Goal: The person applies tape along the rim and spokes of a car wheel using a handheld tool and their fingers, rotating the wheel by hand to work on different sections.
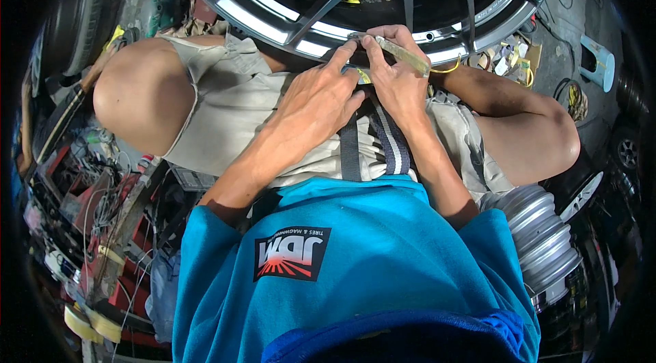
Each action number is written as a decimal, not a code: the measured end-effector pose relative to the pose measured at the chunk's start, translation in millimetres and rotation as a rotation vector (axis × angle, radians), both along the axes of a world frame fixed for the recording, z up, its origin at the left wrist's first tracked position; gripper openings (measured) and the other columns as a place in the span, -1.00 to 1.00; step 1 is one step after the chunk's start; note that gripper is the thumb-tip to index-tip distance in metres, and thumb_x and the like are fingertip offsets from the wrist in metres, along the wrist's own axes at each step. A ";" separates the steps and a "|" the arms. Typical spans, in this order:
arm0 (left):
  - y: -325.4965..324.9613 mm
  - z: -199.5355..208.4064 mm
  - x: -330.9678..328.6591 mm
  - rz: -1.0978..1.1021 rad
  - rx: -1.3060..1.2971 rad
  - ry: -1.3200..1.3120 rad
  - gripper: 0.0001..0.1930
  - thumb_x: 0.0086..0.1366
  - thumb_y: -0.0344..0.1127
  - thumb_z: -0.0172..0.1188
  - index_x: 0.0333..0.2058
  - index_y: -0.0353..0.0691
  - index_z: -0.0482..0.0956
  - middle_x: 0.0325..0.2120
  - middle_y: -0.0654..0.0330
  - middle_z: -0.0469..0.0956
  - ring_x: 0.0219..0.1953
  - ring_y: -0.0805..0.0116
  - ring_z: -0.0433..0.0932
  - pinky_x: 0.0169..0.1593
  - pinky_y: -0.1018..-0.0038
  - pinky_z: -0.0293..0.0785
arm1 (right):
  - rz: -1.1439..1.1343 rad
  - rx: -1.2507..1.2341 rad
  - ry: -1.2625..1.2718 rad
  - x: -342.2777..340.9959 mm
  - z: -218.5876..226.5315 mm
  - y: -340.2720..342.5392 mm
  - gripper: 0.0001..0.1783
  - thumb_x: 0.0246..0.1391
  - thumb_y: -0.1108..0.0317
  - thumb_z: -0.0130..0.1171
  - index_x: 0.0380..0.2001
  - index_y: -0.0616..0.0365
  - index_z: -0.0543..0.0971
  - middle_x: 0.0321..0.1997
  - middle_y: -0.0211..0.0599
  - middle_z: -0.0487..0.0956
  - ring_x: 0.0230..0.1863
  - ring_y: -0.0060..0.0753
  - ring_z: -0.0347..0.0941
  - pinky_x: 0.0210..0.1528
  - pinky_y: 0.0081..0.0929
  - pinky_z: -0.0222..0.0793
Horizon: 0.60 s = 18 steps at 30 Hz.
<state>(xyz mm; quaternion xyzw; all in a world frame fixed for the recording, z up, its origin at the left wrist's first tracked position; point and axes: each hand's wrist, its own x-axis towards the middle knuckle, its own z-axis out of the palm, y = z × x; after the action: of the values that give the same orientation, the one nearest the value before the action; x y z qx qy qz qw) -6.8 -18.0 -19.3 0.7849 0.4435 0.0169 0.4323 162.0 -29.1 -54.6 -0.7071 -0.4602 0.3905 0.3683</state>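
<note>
A silver multi-spoke alloy wheel rim [314,43] leans toward me across the top, its near lip between my knees. My right hand [400,86] is closed around a flat, worn, yellowish stick-like tool [407,57] with a greyish end at the rim's lip. The tool's exact kind is not clear. Beside it, my left hand [314,103] has its index finger stretched to the lip near the tool's tip. Its thumb is apart, and I see nothing held in it. A yellow-marked piece [363,76] shows between my hands, partly hidden.
Ribbed silver metal cylinder [543,240] stands by my right side. A light-blue container [598,63] and scraps [509,62] lie beyond my right knee. Left of me are a tire [85,11], a green power tool [164,14], tangled wires and red metal parts [89,192].
</note>
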 end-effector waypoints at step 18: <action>-2.2 19.2 41.9 -0.084 -0.311 -0.242 -0.71 0.41 -0.17 0.38 -0.15 -0.33 0.68 -0.18 -0.01 0.72 -0.36 0.14 0.68 -0.19 0.30 0.61 | -0.324 0.168 0.286 58.8 60.0 -28.3 -0.76 0.38 0.31 0.35 -0.13 0.31 0.64 -0.29 -0.27 0.74 -0.24 -0.53 0.69 -0.13 -0.57 0.59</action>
<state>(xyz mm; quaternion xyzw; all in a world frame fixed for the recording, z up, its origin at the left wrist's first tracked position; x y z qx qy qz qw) 35.1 -20.2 -0.1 0.7188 0.3524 0.0241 0.5988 220.7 -57.4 5.5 -0.6761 -0.3149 0.3826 0.5452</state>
